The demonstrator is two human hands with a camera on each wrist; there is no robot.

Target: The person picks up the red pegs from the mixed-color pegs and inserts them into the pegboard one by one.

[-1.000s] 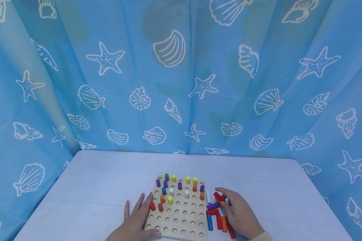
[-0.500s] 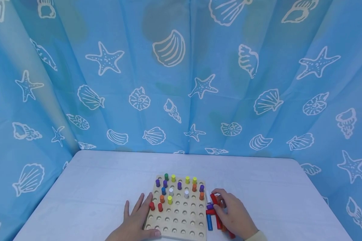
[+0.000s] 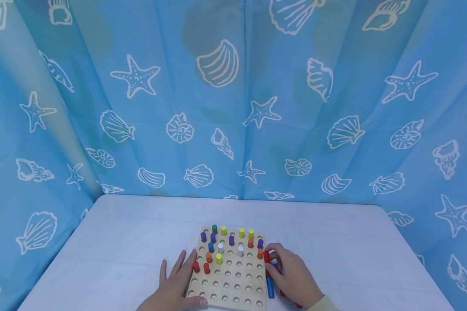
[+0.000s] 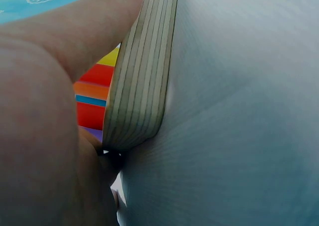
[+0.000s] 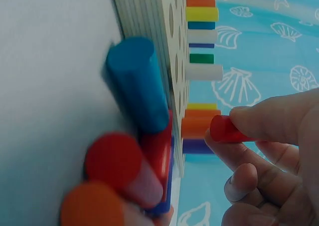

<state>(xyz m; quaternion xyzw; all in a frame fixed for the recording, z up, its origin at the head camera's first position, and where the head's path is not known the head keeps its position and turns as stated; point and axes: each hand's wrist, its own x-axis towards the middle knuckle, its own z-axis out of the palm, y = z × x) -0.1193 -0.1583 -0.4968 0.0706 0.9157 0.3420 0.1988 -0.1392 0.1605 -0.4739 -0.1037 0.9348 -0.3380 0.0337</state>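
A wooden peg board point(image 3: 232, 280) lies near the table's front, with round holes and several coloured pegs standing in its far half. My left hand point(image 3: 173, 283) rests along its left edge, fingers extended and spread, thumb at the near-left corner. The left wrist view shows the board's layered side point(image 4: 139, 76) beside that hand. Between thumb and index finger, my right hand point(image 3: 293, 276) pinches a red peg point(image 5: 224, 129) at the board's right edge. Two red pegs stand at the left, one of them a red peg point(image 3: 206, 268) next to bare holes.
Loose pegs lie right of the board, partly hidden under my right hand: a blue peg point(image 5: 139, 86), a red peg point(image 5: 112, 161) and an orange peg point(image 5: 92, 208) among them. A blue shell-patterned curtain point(image 3: 233, 108) surrounds the white table point(image 3: 140, 229).
My right hand has moved left from the loose pegs to the board's right edge, bringing the red peg, which has turned more upright in view. The left hand has stayed put.
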